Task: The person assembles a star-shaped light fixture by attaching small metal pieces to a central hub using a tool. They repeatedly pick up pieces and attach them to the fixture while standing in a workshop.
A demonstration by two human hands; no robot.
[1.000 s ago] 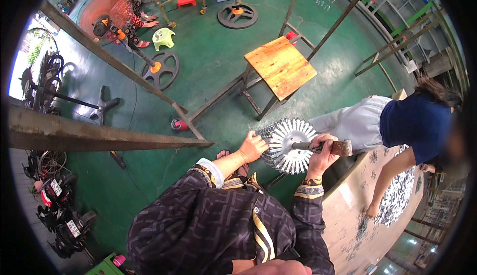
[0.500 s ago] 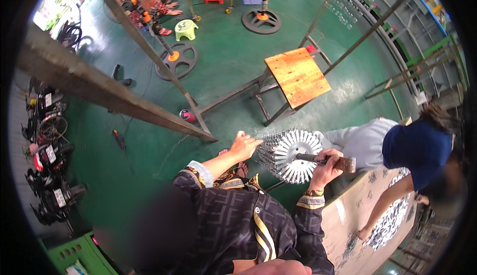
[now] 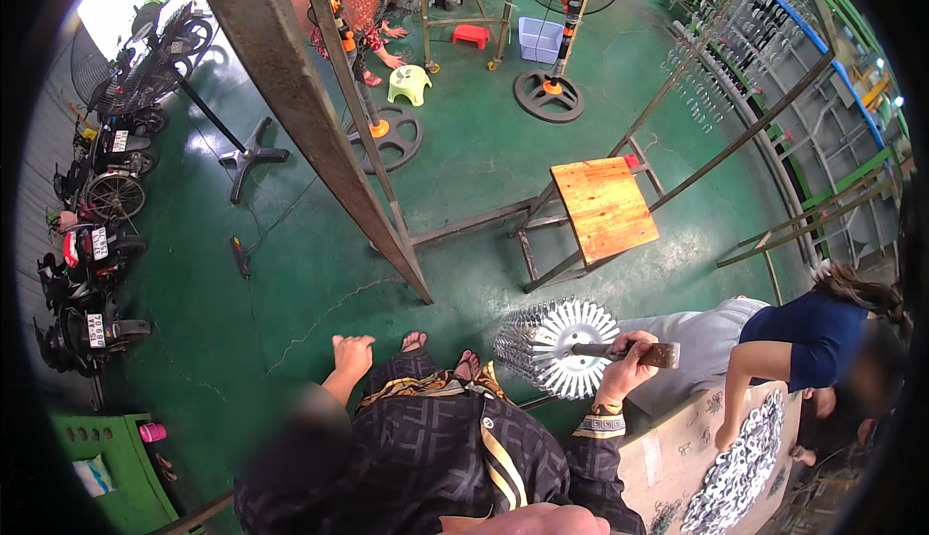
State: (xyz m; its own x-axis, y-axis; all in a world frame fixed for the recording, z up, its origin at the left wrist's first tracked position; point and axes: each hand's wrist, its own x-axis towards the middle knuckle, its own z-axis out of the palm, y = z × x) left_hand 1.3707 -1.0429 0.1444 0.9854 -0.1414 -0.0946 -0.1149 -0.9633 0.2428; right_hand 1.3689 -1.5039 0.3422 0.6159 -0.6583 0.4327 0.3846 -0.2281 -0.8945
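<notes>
My right hand [image 3: 629,369] is closed around a dark metal bar [image 3: 610,350] with a flat, rusty block-like end. The bar runs to the middle of a round rack [image 3: 552,351], whose rim is ringed with many pale metal strips. Below the rim, rows of small metal pieces hang on the rack's left side. My left hand [image 3: 352,353] is held out over the green floor, left of my feet and apart from the rack. Its fingers are loosely bent, with nothing visible in them.
A wooden-topped stool [image 3: 605,208] stands beyond the rack. A metal frame post [image 3: 319,129] rises at left. On the right, a co-worker in a blue top [image 3: 813,332] reaches over a table [image 3: 634,462] with piled metal pieces [image 3: 740,467]. Standing fans [image 3: 550,95] are farther off.
My left hand has drawn away from the rack to the left, its fingers now more bent. My right hand keeps its grip on the bar. The whole view has shifted.
</notes>
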